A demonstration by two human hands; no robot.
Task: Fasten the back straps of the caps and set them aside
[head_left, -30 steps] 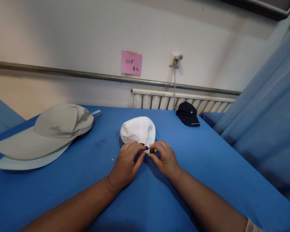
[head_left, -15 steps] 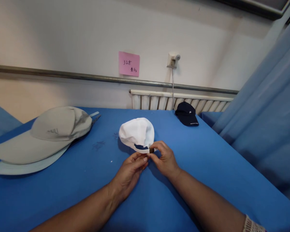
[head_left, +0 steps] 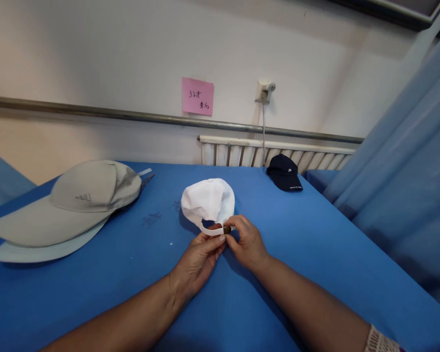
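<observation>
Nearest us, a patterned cuff [head_left: 379, 341] on the right arm; both forearms slant inward, low over the blue table [head_left: 315, 239]. Left hand [head_left: 200, 258]: half palm-up, thumb in front, fingers behind, clamped on the white back strap [head_left: 209, 231]. Right hand [head_left: 248, 243]: knuckles up, index finger and thumb pinched on the brown fastener [head_left: 227, 229]. Fingertips nearly meet. Just beyond, the white baseball cap [head_left: 209, 198] rests mid-table, back opening toward us. We judge the step as working the strap at its fastener; a next move would call for a steady right pinch while the left guides the strap. Farther off, right, a navy baseball cap [head_left: 284, 173].
</observation>
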